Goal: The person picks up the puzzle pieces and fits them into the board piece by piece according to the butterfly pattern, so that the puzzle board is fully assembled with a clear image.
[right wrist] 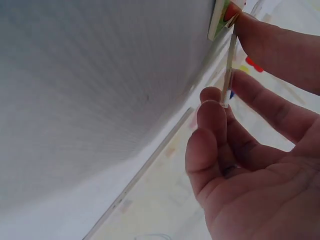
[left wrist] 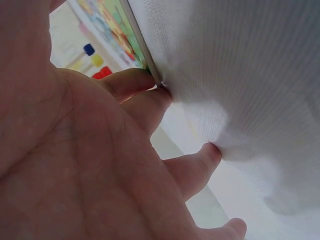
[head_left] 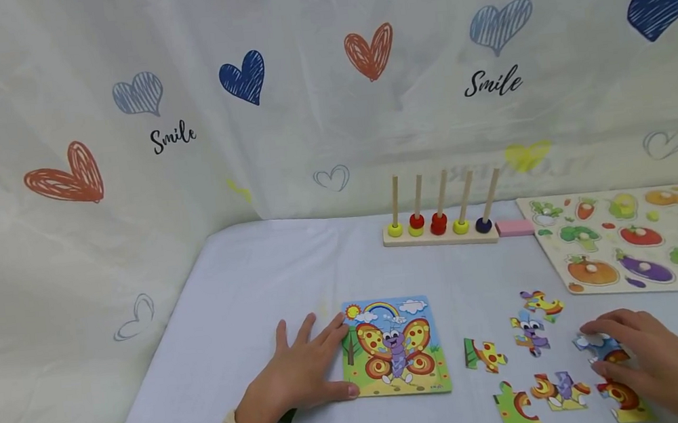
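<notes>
Puzzle piece (head_left: 606, 350) — partly hidden, pinched by right hand (head_left: 652, 353) | left hand (head_left: 305, 371) spread — touching butterfly board (head_left: 397, 352)

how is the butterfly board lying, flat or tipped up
Flat: in the head view the butterfly board lies face up on the white table, no side visibly raised, left hand touching its edge.
</notes>
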